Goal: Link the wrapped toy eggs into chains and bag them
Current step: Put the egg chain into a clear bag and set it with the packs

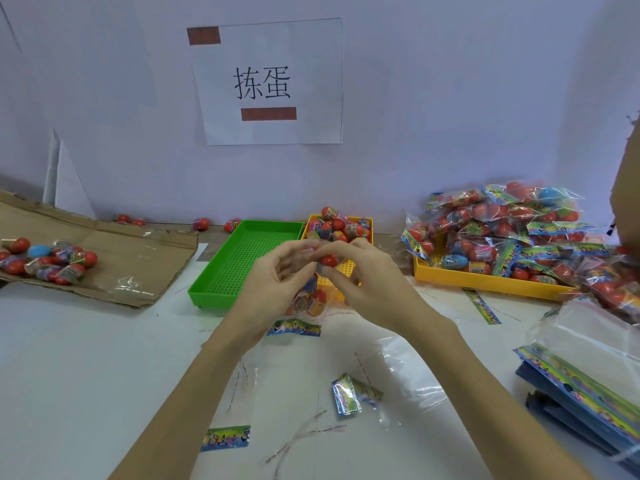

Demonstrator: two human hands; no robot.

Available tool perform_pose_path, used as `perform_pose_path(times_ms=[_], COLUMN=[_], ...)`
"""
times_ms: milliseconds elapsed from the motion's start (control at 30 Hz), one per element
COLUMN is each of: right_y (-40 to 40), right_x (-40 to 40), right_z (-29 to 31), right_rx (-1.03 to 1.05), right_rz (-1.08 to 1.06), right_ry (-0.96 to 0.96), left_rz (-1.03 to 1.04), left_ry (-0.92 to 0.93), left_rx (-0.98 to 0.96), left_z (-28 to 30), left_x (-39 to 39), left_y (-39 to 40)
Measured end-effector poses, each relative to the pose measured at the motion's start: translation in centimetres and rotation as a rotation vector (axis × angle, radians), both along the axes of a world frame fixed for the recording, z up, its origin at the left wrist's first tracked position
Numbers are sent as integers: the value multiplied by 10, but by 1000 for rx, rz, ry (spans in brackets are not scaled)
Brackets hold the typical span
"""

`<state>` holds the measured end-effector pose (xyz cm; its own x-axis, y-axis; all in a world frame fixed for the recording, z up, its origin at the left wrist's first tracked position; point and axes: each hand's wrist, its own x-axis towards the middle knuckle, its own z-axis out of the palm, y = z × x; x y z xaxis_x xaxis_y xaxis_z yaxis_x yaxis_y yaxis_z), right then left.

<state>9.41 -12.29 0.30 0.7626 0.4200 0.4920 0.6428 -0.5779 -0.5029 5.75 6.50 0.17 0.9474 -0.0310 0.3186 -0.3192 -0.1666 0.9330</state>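
Both hands meet above the middle of the worktop (86, 358), just in front of the small yellow tray (370, 226) heaped with loose wrapped eggs (341, 226). The left hand (277, 282) is curled, thumb and fingertips pinched on clear wrapper film at the top of a hanging chain of eggs (310, 299). The right hand (360, 275) is closed from the other side on a red egg (328, 260), which sits between the 2 sets of fingertips — thumb beneath, forefinger over it.

The chain's long axis runs roughly straight down from the pinch, its lower eggs dangling near the worktop and partly hidden behind the left palm. The join therefore lies directly between the hands, equally near to both; the next link probably depends on keeping that top egg level with the left hand's film.

Finished bags (512, 237) pile on the large yellow tray (485, 282) to the right — empty bags (581, 375) lie nearer, and the green tray (242, 261) sits to the left.
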Motion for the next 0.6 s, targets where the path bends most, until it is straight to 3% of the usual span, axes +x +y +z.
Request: perform_pose_path(times_ms=[300, 600], right_y=[3, 5], right_x=[-1, 1], right_z=[-4, -7], right_rx=[-85, -54], right_rz=[-37, -29], right_ry=[-36, 70], left_rz=[15, -60], left_ry=[-28, -23], left_rx=[32, 152], left_z=[-4, -1], left_x=[3, 0], left_y=[0, 0])
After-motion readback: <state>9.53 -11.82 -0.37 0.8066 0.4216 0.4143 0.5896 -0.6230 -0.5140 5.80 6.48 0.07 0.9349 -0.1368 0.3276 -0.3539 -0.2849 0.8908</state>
